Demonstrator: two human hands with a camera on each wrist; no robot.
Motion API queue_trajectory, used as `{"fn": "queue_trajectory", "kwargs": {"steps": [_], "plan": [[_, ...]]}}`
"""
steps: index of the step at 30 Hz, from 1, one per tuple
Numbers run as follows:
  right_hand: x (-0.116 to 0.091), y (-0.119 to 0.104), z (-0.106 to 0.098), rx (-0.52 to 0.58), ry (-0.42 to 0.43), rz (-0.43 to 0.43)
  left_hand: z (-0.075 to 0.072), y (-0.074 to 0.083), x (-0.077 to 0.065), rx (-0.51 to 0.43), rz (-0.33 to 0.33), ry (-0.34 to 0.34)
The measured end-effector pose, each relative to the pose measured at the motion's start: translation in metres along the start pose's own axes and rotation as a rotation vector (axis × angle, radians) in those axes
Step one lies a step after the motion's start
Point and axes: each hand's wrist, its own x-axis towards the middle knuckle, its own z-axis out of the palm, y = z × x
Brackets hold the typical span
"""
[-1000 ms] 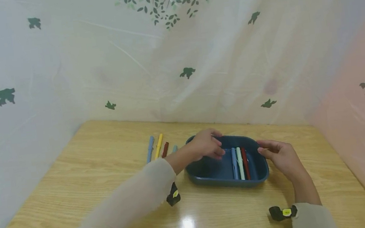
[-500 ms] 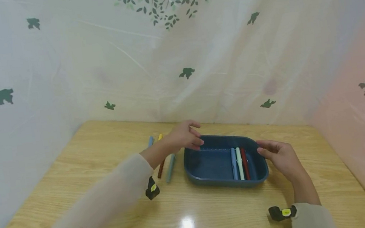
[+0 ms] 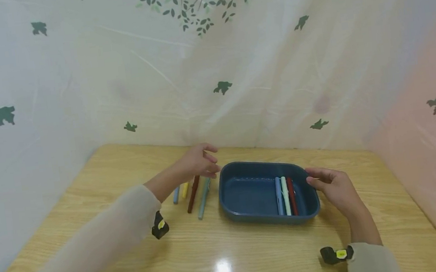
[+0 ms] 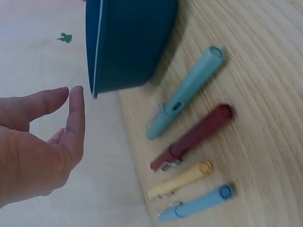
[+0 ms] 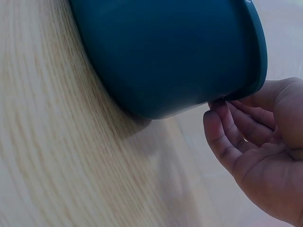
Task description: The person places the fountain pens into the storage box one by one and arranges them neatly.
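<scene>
A dark blue oblong tray stands on the table; in it, at the right end, lie a blue pen, a pale green pen and a dark red pen side by side. My right hand pinches the tray's right rim between thumb and fingers. Left of the tray my left hand hovers with loosely bent fingers and nothing in them. Below it lie a teal pen, a maroon pen, a yellow pen and a light blue pen, their far ends partly hidden in the head view.
The wood-grain table reaches back to a pale curtain printed with birds and leafy branches. A dark wrist mount sits at my left cuff, another mount at my right.
My left hand has moved left, from over the tray to above the loose pens beside it. My right hand and the tray have hardly moved.
</scene>
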Motion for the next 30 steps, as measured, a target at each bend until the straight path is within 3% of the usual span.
{"fn": "queue_trajectory", "kwargs": {"steps": [14,23,30], "plan": [[0.0,0.002,-0.001,0.0,0.008,0.007,-0.032,-0.021,-0.015,0.031,-0.032,0.056],[0.005,0.004,-0.003,-0.003,0.003,-0.01,-0.056,-0.042,-0.021,0.109,-0.043,0.085],[0.011,0.005,-0.003,-0.002,-0.003,-0.006,-0.07,-0.064,-0.018,0.118,-0.085,0.125]]}}
